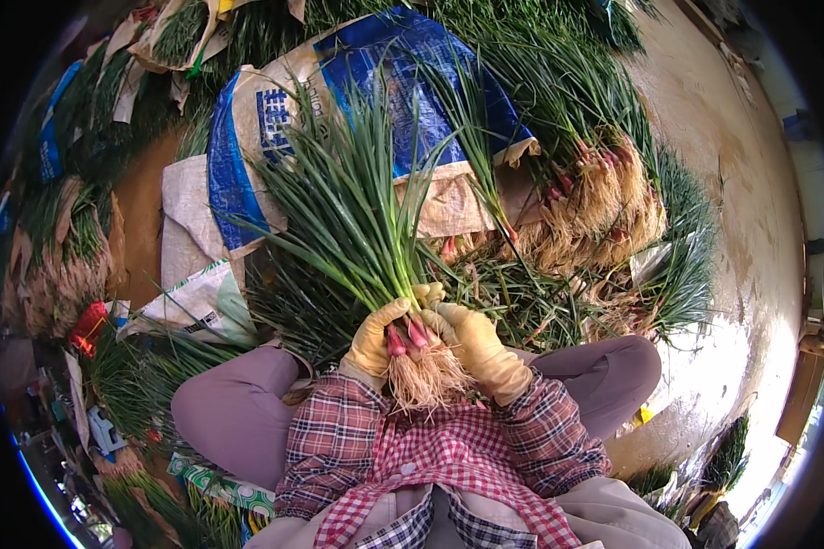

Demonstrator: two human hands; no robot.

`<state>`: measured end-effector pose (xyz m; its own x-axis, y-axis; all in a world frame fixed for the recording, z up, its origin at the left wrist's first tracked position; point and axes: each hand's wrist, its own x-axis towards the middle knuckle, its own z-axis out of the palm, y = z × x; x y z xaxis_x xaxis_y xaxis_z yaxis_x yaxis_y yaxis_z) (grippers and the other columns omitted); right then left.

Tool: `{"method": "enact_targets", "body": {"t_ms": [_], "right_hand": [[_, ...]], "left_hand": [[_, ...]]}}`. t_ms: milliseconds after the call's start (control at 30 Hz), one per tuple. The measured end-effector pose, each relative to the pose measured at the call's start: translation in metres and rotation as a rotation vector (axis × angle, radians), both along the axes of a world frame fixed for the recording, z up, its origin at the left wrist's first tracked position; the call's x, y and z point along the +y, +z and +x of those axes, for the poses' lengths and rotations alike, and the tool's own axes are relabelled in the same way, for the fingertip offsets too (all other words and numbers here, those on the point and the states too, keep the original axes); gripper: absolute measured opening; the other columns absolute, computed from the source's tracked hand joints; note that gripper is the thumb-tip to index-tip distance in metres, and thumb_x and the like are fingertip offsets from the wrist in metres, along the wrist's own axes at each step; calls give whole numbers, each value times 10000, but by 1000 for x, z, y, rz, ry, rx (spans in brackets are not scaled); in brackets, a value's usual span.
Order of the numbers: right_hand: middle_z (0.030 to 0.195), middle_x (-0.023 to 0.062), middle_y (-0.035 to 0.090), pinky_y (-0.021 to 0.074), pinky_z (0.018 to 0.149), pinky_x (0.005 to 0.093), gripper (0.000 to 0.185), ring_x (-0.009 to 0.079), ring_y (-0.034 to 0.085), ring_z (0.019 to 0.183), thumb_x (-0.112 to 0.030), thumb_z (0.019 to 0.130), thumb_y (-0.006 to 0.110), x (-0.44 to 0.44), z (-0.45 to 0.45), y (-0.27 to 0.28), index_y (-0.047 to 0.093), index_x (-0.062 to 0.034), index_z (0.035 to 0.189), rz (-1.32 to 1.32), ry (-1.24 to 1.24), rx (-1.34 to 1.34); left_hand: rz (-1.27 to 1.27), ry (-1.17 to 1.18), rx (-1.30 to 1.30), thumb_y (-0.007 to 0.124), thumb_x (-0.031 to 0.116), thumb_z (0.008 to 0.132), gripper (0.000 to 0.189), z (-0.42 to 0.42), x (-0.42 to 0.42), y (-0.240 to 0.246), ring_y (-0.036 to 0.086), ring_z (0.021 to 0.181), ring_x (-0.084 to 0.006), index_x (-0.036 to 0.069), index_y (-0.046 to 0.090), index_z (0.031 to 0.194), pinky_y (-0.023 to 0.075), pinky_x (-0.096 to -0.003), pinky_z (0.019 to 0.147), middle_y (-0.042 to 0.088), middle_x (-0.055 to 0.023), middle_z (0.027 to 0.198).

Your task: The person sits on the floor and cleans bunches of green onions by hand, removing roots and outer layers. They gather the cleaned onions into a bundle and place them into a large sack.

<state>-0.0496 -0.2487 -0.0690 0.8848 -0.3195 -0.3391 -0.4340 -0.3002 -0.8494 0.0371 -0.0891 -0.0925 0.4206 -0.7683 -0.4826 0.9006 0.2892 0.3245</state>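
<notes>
Both my hands wear yellowish rubber gloves and grip one bunch of spring onions [384, 240] in front of my lap. My left hand [372, 337] closes around the left side of the bunch, just above the reddish bulbs [414, 333]. On the other side, my right hand [477, 336] has its fingers bent against the stems and bulbs. Pale roots [426, 377] hang down between the two gloves toward my checked apron. The long green leaves fan up and away, over a blue and white woven sack [398, 82].
A large heap of spring onions [590, 165] lies at the upper right, roots toward me. Loose leaves [515, 295] litter the floor before my crossed legs. More wrapped bunches [75, 240] stand at the left, near a red packet [89, 329]. Wet concrete floor [735, 233] extends at right.
</notes>
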Motion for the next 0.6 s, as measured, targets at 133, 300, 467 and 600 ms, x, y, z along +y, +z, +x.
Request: {"method": "enact_targets", "body": {"t_ms": [133,300,467,600], "right_hand": [[785,52,662,488,630,280,510,155,613,698,-503,938,489,0,12,-15,651,-20,913,18,-279,32],[671,-50,568,428,521,237,440,44,473,540,-447,933,537,10,58,-28,660,-25,911,886,-27,252],[725,68,666,453,501,273,323,108,579,581,-296,969,515,30,46,-50,654,-5,956,-61,-11,58],[886,138,700,504,743,390,418,290,665,804,-382,961,475,19,32,-65,653,-5,990,556,-464,172]], "left_hand": [[-131,64,83,587,195,883,421,-5,3,-2,586,1076,-315,-23,518,1237,491,-464,924,564,-198,1230],[-134,28,97,601,191,877,373,-3,21,0,626,976,-305,-12,543,1185,519,-443,837,617,-188,1091],[28,2,-132,595,197,873,302,-5,23,5,633,802,-248,30,556,1122,528,-413,804,619,-150,998],[-342,170,11,602,192,876,309,-9,19,7,561,972,-176,54,542,1145,444,-394,926,542,-43,1024]]}}
